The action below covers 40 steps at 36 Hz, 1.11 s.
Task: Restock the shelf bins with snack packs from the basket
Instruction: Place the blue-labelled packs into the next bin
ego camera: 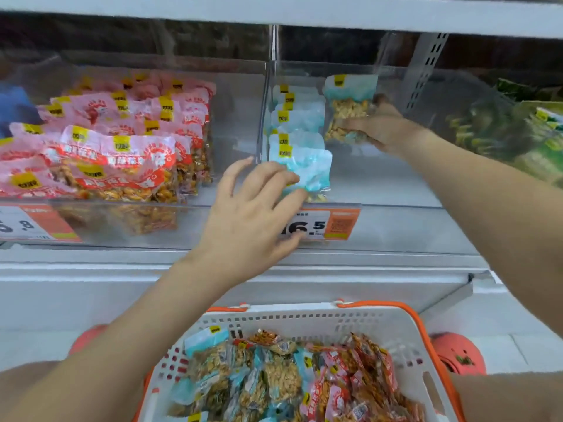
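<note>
Head view: the right hand [379, 129] pinches an upright pale-blue plastic snack pack [347, 109] inside the middle clear shelf bin [380, 190], while the left hand [253, 214], fingers spread, touches the front blue pack [313, 169] of the row. Orange price tag [327, 225] reads "16.5". White-and-orange basket [304, 318] sits below
</note>
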Motion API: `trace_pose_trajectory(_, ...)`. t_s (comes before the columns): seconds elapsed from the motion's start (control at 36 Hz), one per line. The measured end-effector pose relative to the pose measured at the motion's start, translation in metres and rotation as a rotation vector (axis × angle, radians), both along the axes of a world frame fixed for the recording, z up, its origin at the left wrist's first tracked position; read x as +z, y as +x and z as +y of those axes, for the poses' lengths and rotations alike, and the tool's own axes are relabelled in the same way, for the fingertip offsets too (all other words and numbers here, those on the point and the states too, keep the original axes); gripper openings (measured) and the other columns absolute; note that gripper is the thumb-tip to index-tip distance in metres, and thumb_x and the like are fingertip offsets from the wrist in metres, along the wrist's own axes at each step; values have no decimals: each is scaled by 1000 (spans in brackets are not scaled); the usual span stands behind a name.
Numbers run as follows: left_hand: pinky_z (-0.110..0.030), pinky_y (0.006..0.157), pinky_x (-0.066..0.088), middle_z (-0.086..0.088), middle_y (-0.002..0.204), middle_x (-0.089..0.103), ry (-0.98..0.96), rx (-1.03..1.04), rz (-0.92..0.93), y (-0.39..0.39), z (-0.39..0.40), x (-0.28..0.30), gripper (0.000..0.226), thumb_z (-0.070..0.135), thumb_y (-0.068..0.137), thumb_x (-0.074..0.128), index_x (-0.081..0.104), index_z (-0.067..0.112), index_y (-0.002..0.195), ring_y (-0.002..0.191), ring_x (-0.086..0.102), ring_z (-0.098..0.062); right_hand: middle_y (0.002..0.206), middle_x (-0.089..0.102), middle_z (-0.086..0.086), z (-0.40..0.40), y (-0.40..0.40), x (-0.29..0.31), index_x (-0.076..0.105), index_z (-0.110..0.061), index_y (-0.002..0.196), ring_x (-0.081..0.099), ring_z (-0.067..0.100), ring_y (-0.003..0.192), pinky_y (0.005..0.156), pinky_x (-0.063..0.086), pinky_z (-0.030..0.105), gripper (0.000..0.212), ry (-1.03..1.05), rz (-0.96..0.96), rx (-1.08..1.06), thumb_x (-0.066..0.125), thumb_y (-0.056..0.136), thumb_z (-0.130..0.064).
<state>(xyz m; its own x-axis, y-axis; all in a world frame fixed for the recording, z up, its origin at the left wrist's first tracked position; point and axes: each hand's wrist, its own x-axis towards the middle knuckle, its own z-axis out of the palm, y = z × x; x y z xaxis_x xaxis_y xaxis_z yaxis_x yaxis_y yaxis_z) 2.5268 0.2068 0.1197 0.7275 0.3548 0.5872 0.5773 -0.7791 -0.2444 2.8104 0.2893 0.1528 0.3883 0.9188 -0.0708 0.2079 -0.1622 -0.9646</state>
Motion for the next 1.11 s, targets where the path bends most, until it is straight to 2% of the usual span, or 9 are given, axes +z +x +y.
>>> trace_pose_trajectory(0.08, -47, 102, 31, -5, 115, 64, 10, 28, -9, 2, 0, 0, 40, 46, 79, 61, 66, 15, 103, 116, 48, -25, 119, 63, 2, 8, 6, -10, 44, -3, 129, 62, 16, 111, 96, 52, 37, 83, -8, -35, 68, 89, 59, -15)
trace_pose_trajectory(0.19, -47, 100, 32, -4, 114, 64, 20, 39, -20, 3, -2, 0, 37, 45, 81, 61, 66, 15, 102, 115, 49, -25, 119, 60, -1, 11, 11, -20, 50, -6, 128, 57, 13, 110, 96, 49, 29, 58, -75, -229, 60, 78, 77, -8)
trace_pose_trajectory(0.28, -47, 99, 33, -4, 114, 65, 28, 44, -23, 3, -2, -1, 36, 44, 82, 61, 66, 15, 103, 114, 51, -25, 129, 53, 0, 15, 13, -24, 43, -8, 133, 52, 18, 116, 94, 51, 38, 68, -66, -373, -18, 80, 77, -16)
trace_pose_trajectory(0.39, -46, 98, 33, -4, 114, 64, 28, 52, -23, 2, -3, -1, 36, 44, 82, 61, 66, 15, 103, 114, 50, -25, 137, 41, 1, 15, 10, -23, 29, -10, 130, 47, 19, 119, 78, 58, 41, 77, -44, -317, -105, 82, 74, -9)
trace_pose_trajectory(0.58, -46, 97, 32, -4, 114, 64, 35, 62, -24, 3, -3, -1, 36, 44, 82, 60, 65, 15, 103, 114, 48, -24, 128, 46, 0, 17, 1, -27, 27, -16, 131, 48, 16, 109, 66, 56, 30, 82, -60, -362, -115, 84, 72, -25)
trace_pose_trajectory(0.69, -46, 97, 31, -4, 114, 64, 42, 63, -20, 2, -3, -1, 36, 43, 82, 60, 65, 15, 104, 114, 49, -25, 125, 48, 1, 22, 0, -33, 33, -11, 127, 50, 18, 110, 87, 55, 43, 79, 33, -373, -191, 86, 69, -23)
trace_pose_trajectory(0.78, -46, 97, 31, -4, 113, 64, 40, 61, -20, 2, -3, -1, 37, 44, 81, 61, 65, 15, 104, 114, 49, -24, 113, 48, 1, 25, -1, -37, 36, -7, 126, 50, 18, 103, 89, 53, 40, 78, 64, -425, -231, 86, 69, -25)
trace_pose_trajectory(0.89, -46, 96, 31, -3, 113, 64, 41, 63, -23, 3, -3, -2, 37, 44, 82, 60, 65, 15, 104, 113, 48, -24, 131, 47, 11, 28, -4, -39, 33, -8, 130, 48, 27, 121, 94, 45, 33, 81, 62, -506, -247, 84, 71, -31)
trace_pose_trajectory(1.11, -47, 97, 31, -5, 117, 62, 31, 41, -14, 0, -3, -2, 42, 46, 83, 59, 63, 15, 110, 114, 47, -25, 144, 36, 10, 27, -2, -37, 21, -16, 141, 43, 31, 129, 100, 47, 48, 104, -116, -435, -234, 87, 64, -43)
